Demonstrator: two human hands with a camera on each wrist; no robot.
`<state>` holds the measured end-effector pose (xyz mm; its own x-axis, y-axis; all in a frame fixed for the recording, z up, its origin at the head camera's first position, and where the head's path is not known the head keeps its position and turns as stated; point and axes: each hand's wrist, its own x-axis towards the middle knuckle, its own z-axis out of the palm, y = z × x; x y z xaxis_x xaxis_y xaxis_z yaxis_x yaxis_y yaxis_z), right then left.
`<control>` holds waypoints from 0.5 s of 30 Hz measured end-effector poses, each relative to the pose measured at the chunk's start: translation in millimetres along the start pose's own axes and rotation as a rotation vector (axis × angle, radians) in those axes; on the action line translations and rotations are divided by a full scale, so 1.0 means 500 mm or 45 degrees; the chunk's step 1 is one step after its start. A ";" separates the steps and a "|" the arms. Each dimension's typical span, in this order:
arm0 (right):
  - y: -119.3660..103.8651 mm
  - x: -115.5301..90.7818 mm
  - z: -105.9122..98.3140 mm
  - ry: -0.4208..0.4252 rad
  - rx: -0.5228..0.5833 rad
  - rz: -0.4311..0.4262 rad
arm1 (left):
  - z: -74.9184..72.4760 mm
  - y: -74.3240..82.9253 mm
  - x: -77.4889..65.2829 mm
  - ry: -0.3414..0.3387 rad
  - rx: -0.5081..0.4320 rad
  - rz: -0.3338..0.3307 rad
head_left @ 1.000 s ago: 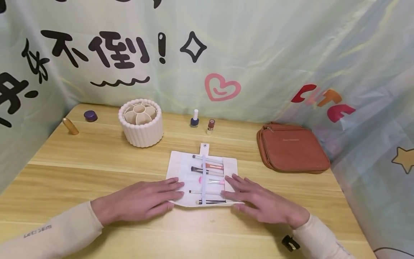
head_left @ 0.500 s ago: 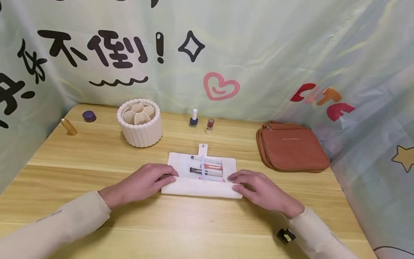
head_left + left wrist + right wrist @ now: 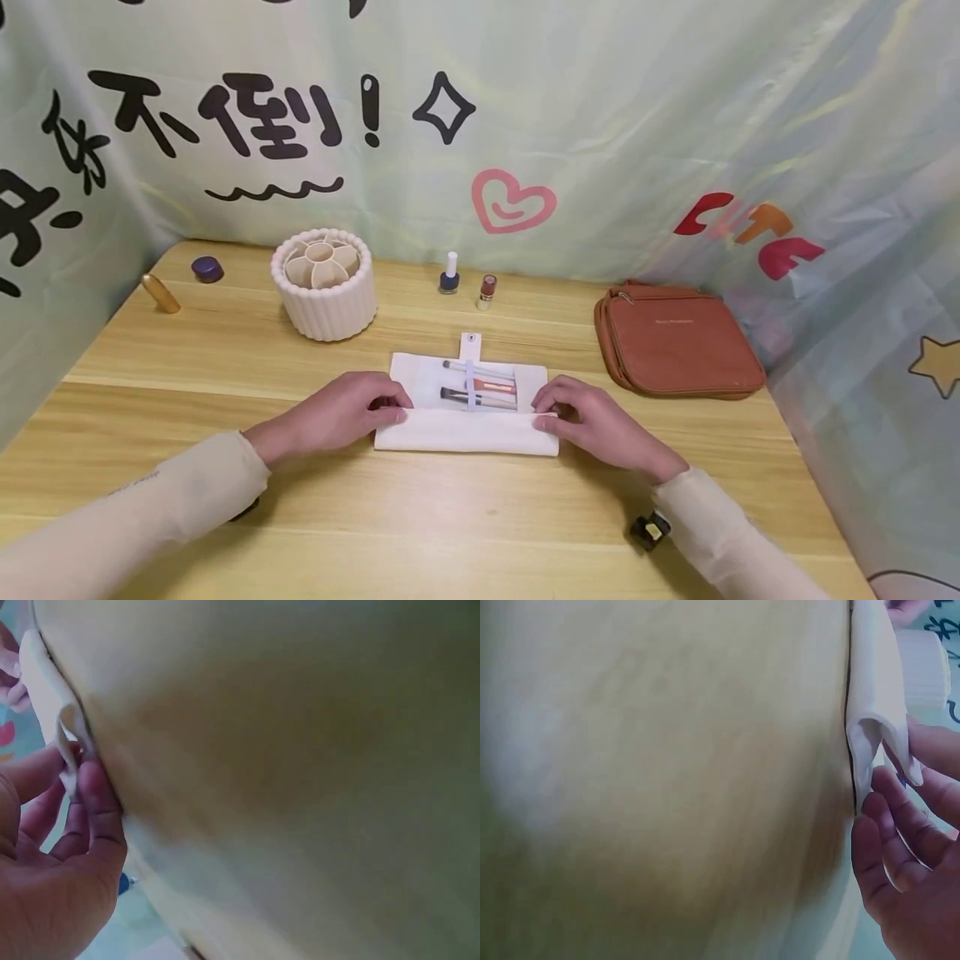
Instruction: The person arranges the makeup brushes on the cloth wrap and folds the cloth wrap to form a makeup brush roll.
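A white makeup brush roll lies on the table with its near edge folded over toward the back. My left hand pinches the left end of the folded flap between thumb and fingers, and my right hand pinches the right end. Several makeup brushes show behind the fold, held under a pale elastic band; the nearer ones are hidden beneath the flap. A snap tab sticks out at the far edge. In the right wrist view the folded end of the brush roll forms an open loop beside my fingers.
Behind the roll stand a nail polish bottle and a lipstick. A white ribbed round holder is at back left, with a gold tube and a dark purple lid-like piece beyond. At right lies a brown zip case.
Both hands have gone from lying flat on the opened roll to pinching its near edge. That edge is now folded away from me over the nearer brushes.
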<state>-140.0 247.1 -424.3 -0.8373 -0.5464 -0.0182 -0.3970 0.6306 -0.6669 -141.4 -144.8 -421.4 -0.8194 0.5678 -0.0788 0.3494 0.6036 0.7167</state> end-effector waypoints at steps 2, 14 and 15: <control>0.006 0.005 0.001 -0.003 0.060 0.030 | 0.000 -0.005 0.001 -0.012 -0.054 -0.026; 0.011 0.013 0.006 0.009 0.060 0.048 | 0.014 -0.005 0.010 0.067 0.067 -0.024; 0.011 0.013 0.007 0.010 0.060 0.038 | 0.016 -0.005 0.010 0.078 0.083 -0.026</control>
<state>-146.4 245.4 -430.7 -0.8516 -0.5231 -0.0332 -0.3535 0.6199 -0.7005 -142.5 -139.0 -429.3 -0.8524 0.5206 -0.0488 0.3595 0.6512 0.6684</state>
